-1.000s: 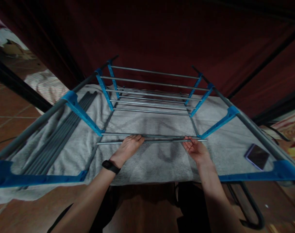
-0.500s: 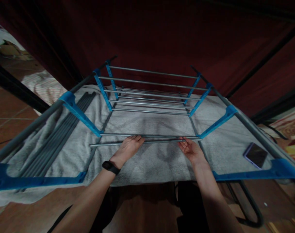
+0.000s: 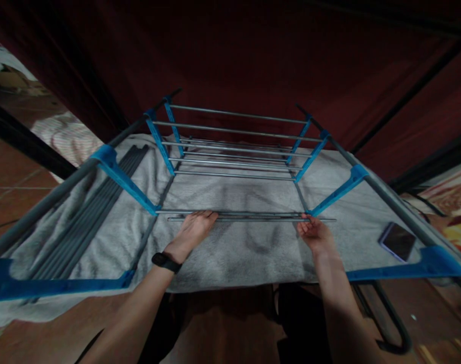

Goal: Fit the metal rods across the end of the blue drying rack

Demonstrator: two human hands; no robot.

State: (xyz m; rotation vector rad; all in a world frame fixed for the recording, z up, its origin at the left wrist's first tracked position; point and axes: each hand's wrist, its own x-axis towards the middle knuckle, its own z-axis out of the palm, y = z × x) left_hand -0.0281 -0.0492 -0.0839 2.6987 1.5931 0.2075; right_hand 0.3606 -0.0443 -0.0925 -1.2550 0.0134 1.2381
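While the far part of the rack (image 3: 44, 204) carries several crosswise rods (image 3: 234, 131) between its blue brackets (image 3: 312, 159), the near part looks unfinished. At the feet of the rack's middle brackets (image 3: 128, 187) one crossbar (image 3: 249, 213) runs from side to side, though whether both its ends are seated is too small to tell. The loose rod (image 3: 261, 220) lies just on the near side of that crossbar, its right end reaching past the rack's right middle bracket. The left hand (image 3: 196, 226) has its fingers curled down over the loose rod, and I cannot tell whether they also press on the crossbar; the right hand (image 3: 314, 231) pinches the rod between its fingers near the right end. No rod joins the rack's nearest brackets (image 3: 59, 288), so by my judgement that portion is left, and a bundle of spare rods (image 3: 96, 208) lies under the rack's left side. A phone (image 3: 397, 241) rests on the grey cloth (image 3: 234, 258) beside the rack's near right bracket, where it could get knocked. Behind the rack hangs a dark red curtain (image 3: 230, 50), leaving seemingly little room there. The crossbar, so close to the loose rod, may crowd the fingers.
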